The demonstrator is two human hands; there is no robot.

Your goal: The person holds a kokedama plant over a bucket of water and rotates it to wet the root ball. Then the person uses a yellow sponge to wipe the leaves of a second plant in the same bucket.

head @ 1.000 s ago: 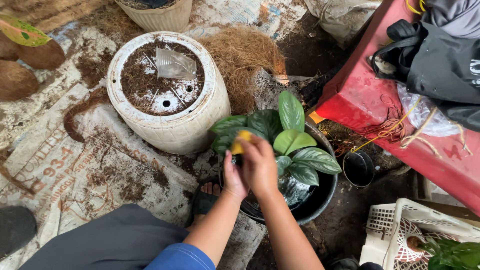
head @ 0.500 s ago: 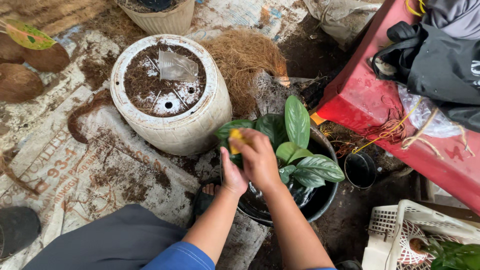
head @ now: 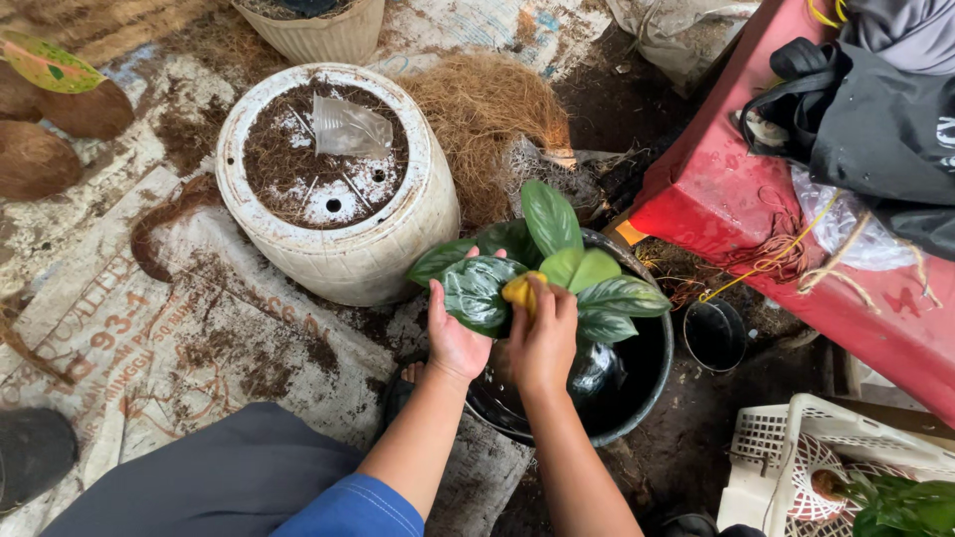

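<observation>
A leafy green plant [head: 557, 261] stands in a large black pot [head: 652, 383] at the centre. A single yellow leaf [head: 519, 289] shows among the green ones. My right hand [head: 544, 338] is closed around that yellow leaf near the plant's base. My left hand [head: 455, 333] presses against a dark glossy green leaf [head: 476, 291] on the plant's left side, with fingers curled around it.
An upturned white pot [head: 338, 249] with dirt and crumpled clear plastic stands to the left. Coconut fibre [head: 487, 109] lies behind the plant. A red bench [head: 726, 199] carrying a black bag [head: 875, 129] is on the right. A small black pot [head: 716, 336] and a white basket [head: 776, 457] sit lower right.
Both hands stay on the plant. My left hand has spread onto the dark green leaf, and the yellow leaf sits further inside my right hand.
</observation>
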